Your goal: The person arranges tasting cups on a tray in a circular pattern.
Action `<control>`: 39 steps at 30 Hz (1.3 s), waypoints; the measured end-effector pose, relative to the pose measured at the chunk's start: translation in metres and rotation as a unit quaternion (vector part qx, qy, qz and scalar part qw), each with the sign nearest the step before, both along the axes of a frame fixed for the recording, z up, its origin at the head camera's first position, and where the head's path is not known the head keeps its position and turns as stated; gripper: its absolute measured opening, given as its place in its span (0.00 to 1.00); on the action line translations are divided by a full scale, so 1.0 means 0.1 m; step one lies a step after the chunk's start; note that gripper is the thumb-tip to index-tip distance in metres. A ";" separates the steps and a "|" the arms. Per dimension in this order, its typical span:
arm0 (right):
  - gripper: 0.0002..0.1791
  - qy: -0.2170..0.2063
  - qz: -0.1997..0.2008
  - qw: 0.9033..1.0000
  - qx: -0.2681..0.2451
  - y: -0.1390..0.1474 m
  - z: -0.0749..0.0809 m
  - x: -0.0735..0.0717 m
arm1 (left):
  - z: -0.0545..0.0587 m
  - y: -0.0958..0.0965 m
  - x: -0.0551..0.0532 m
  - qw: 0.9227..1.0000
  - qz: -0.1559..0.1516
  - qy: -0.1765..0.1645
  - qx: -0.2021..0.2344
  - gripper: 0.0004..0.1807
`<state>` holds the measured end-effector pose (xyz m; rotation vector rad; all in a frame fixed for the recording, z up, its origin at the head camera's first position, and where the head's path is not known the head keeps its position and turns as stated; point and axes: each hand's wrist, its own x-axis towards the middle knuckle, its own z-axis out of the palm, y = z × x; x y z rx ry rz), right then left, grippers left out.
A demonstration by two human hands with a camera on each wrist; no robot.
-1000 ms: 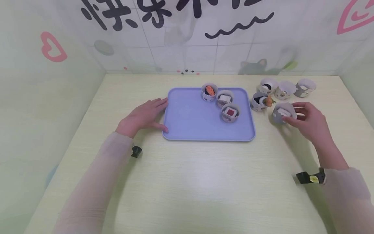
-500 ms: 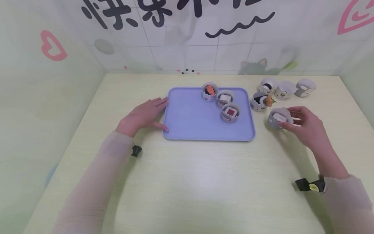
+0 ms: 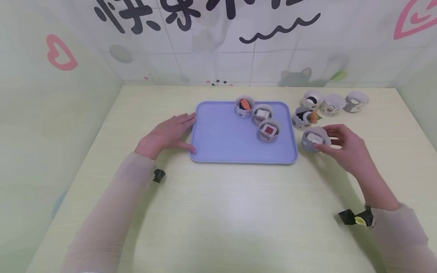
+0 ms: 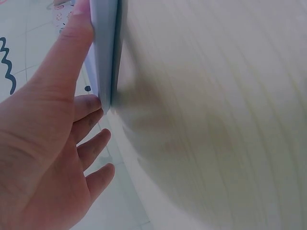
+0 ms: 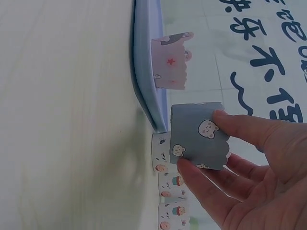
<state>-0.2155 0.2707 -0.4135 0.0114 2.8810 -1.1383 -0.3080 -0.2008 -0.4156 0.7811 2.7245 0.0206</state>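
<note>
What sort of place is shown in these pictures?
Perhaps a decorated indoor booth: a wood-grain table between two side walls, and a back wall bearing Chinese characters.

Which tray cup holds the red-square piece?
The near cup on the tray, closest to its near edge; the far cup holds an orange-topped piece, the middle cup a white piece with no red.

- Grey paper cup [image 3: 307, 145], white piece inside: shifted leftward from well to the right of the blue tray [image 3: 222, 140] to just beside its right edge.
- Right hand [image 3: 349, 151], gripping said cup: moved leftward with it, and slightly nearer the person.
- Right sleeve [image 3: 397, 227] and black wrist device [image 3: 356, 217]: likewise displaced left and nearer the person.
</note>
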 end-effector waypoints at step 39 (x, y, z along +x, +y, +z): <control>0.30 -0.018 0.103 0.994 -0.042 -0.71 -0.04 -0.01 | -0.01 0.00 -0.02 1.000 0.010 -0.009 -0.001 0.63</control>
